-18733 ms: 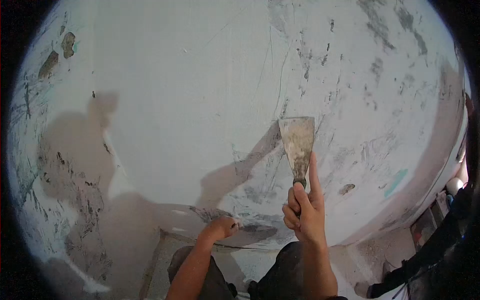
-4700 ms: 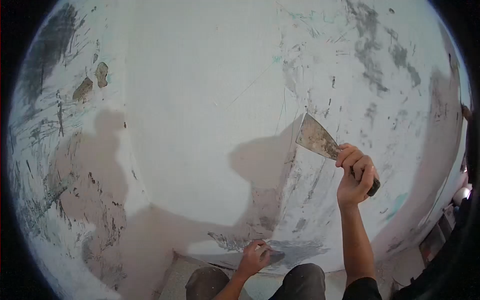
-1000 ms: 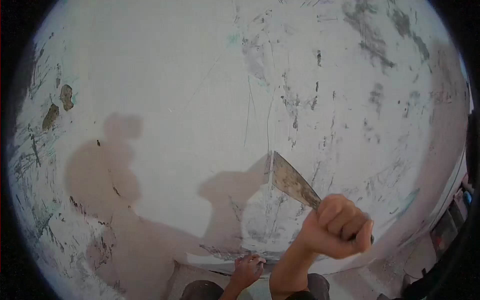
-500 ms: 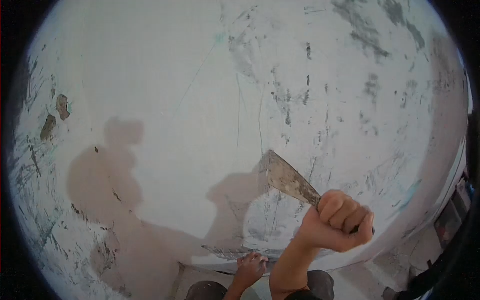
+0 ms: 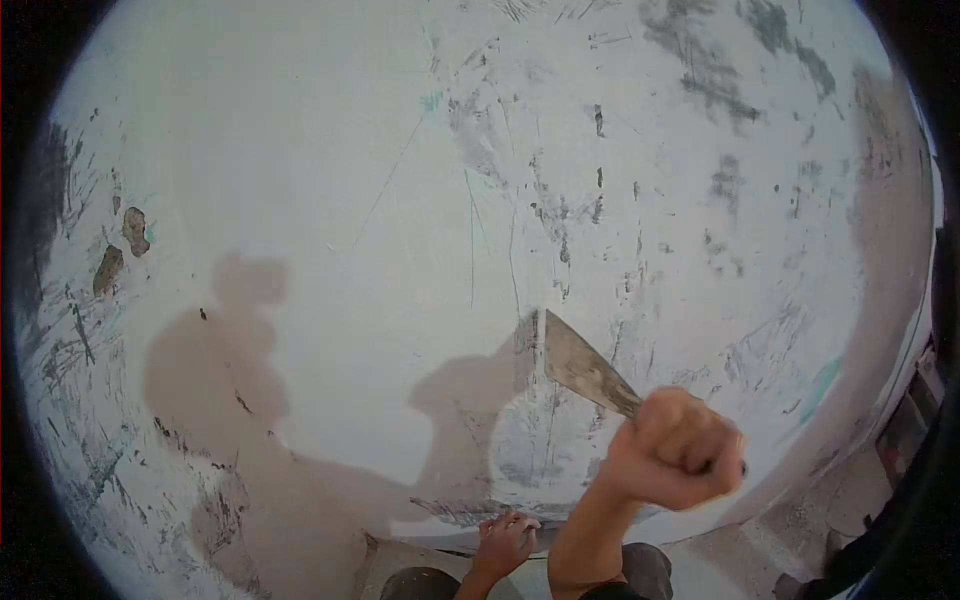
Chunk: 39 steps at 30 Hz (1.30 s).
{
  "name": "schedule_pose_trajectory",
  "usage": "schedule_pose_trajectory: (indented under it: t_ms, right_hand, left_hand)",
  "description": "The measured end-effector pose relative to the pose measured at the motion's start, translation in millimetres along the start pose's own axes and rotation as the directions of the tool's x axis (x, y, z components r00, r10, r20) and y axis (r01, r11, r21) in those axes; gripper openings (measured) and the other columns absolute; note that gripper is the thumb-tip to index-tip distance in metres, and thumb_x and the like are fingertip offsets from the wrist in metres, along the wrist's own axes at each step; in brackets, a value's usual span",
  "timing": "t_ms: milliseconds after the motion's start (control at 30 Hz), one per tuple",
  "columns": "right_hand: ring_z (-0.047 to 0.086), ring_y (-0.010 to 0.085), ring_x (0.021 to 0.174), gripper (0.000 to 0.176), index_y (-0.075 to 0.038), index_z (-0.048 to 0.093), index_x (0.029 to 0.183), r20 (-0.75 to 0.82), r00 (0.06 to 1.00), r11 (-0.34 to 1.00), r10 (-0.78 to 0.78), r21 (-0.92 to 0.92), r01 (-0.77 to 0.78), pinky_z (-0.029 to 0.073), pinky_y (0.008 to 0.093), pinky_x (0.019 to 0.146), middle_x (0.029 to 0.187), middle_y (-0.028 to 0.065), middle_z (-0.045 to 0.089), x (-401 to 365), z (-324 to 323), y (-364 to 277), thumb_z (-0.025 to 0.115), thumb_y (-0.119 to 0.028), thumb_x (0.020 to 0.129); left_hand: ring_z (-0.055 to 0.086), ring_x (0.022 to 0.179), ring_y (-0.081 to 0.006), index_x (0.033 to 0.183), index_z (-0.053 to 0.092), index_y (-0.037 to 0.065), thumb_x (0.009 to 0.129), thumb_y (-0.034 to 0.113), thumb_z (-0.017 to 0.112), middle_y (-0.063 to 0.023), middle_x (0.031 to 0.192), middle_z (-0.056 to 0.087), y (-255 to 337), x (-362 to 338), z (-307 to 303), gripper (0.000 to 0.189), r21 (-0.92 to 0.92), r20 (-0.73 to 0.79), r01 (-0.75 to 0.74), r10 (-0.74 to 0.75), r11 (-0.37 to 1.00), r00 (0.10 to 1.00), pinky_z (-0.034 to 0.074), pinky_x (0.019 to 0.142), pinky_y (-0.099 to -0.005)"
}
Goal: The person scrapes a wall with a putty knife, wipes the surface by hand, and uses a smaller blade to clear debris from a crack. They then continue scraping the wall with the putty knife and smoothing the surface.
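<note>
My right hand is wrapped around the handle of a putty knife. The wide, stained blade points up and left, its straight edge at the scuffed white wall. Whether the edge touches the wall is hard to see. Low down, my left hand is near the foot of the wall with its fingers curled in. Whatever those fingers hold, if anything, is too small to make out.
Dark scuffs and thin scratches mark the wall, with two brown chipped patches at left. My shadow falls across it. My knees are at the bottom, above a dusty floor. Dark objects stand at right.
The view has tilted slightly up and left, so the wall marks sit a little lower. The putty knife stays in my right hand, its blade shifted slightly against the wall.
</note>
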State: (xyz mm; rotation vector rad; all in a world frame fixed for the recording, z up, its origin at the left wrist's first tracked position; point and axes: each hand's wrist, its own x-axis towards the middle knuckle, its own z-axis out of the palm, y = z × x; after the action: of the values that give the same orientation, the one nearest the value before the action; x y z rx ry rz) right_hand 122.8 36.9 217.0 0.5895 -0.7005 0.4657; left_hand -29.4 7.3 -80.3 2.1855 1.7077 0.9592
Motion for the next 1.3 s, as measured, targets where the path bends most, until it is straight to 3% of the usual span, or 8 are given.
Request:
schedule_pose_trajectory:
  t_ms: [567,600,633,733,833,867,1267,1300]
  right_hand:
    - [0.009,0.0075,0.037,0.047,-0.018,0.018,0.055,-0.01,1.0,0.999,-0.018,0.031,0.019,0.011,0.0267,0.035,0.044,-0.0052,0.015,6,9,1,0.044,-0.018,0.094]
    - [0.009,0.0074,0.037,0.047,-0.018,0.019,0.055,-0.117,0.947,0.83,-0.299,-0.522,0.197,0.011,0.0262,0.035,0.043,-0.0052,0.015,-3,-4,23,0.044,-0.019,0.094]
    - [0.009,0.0074,0.037,0.047,-0.018,0.019,0.055,-0.118,0.947,0.829,-0.3,-0.523,0.198,0.011,0.0262,0.035,0.043,-0.0052,0.015,-1,-3,19,0.044,-0.019,0.094]
    - [0.009,0.0067,0.038,0.047,-0.019,0.019,0.055,-0.004,0.998,0.993,-0.065,0.098,0.065,0.012,0.0265,0.035,0.044,-0.0053,0.015,16,13,-6,0.045,-0.019,0.094]
    - [0.008,0.0069,0.038,0.047,-0.019,0.018,0.055,-0.16,0.98,0.98,-0.117,-0.179,0.088,0.012,0.0267,0.035,0.044,-0.0055,0.014,6,-1,6,0.046,-0.019,0.094]
    - [0.008,0.0071,0.037,0.047,-0.019,0.019,0.055,0.023,0.999,0.998,-0.029,-0.054,0.03,0.012,0.0262,0.036,0.044,-0.0052,0.014,6,3,22,0.045,-0.019,0.094]
    - [0.008,0.0084,0.038,0.048,-0.017,0.017,0.057,0.084,0.994,0.995,-0.074,0.077,0.068,0.012,0.0267,0.037,0.043,-0.004,0.018,26,19,-12,0.043,-0.018,0.096]
    - [0.008,0.0084,0.038,0.048,-0.017,0.017,0.057,0.085,0.994,0.995,-0.073,0.078,0.066,0.012,0.0267,0.037,0.043,-0.004,0.018,23,14,0,0.043,-0.018,0.096]
  left_hand:
    - [0.06,0.108,-0.0271,0.109,0.066,0.022,0.089,0.027,0.062,-0.0072,0.108,0.061,-8,2,6,0.021,-0.013,0.019,0.006,-0.006,1.0,1.0,0.036,0.092,-0.0572]
    - [0.059,0.108,-0.0278,0.109,0.066,0.021,0.089,0.027,0.062,-0.0073,0.11,0.061,-7,2,4,0.021,-0.024,0.038,0.034,-0.034,0.999,0.999,0.036,0.092,-0.0571]
    - [0.059,0.109,-0.0285,0.109,0.066,0.021,0.089,0.027,0.062,-0.0074,0.112,0.061,-7,0,3,0.021,-0.032,0.063,0.063,-0.061,0.997,0.996,0.036,0.091,-0.057]
    - [0.058,0.112,-0.0292,0.108,0.066,0.021,0.089,0.027,0.062,-0.0076,0.116,0.062,-5,-1,2,0.02,-0.009,0.068,0.053,-0.052,0.999,0.996,0.037,0.09,-0.0572]
    - [0.059,0.11,-0.0274,0.107,0.066,0.022,0.089,0.027,0.063,-0.0063,0.115,0.061,-18,-3,15,0.019,-0.063,0.011,0.001,-0.001,0.998,1.0,0.038,0.088,-0.0558]
    - [0.059,0.11,-0.0274,0.107,0.066,0.022,0.089,0.027,0.063,-0.0063,0.115,0.061,-19,-5,20,0.019,-0.067,0.016,0.002,-0.001,0.998,1.0,0.038,0.088,-0.0558]
    - [0.062,0.099,-0.0263,0.103,0.065,0.023,0.088,0.026,0.063,-0.0028,0.108,0.06,-26,-8,37,0.015,0.019,-0.068,-0.045,0.046,0.999,0.997,0.039,0.083,-0.0529]
    - [0.059,0.107,-0.0314,0.107,0.066,0.017,0.088,0.026,0.063,-0.011,0.112,0.062,-45,-11,59,0.022,0.121,-0.126,-0.097,0.113,0.988,0.986,0.04,0.091,-0.0542]
